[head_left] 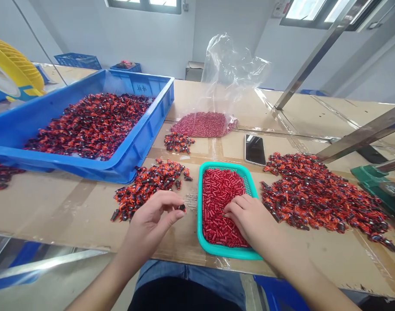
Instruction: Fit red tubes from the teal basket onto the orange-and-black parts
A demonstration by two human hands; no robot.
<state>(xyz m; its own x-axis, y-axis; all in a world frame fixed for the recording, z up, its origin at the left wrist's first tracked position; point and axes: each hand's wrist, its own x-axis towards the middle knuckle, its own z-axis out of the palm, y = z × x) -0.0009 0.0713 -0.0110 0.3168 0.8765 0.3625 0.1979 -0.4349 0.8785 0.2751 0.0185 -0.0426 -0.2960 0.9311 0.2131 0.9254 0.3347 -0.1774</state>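
Right hand (249, 211) touches red tubes (213, 194), long axes pointing every way.

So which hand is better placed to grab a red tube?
Probably the right hand: its fingertips are at the red tubes in the green basket. The left hand pinches a dark piece outside it.

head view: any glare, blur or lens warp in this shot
Head view: the upper-right window is blown out to near white; head view: bright glints streak the clear plastic bag; head view: the yellow fan looks stretched at the left edge, probably lens distortion; head view: the left hand and right hand show no obvious motion blur.
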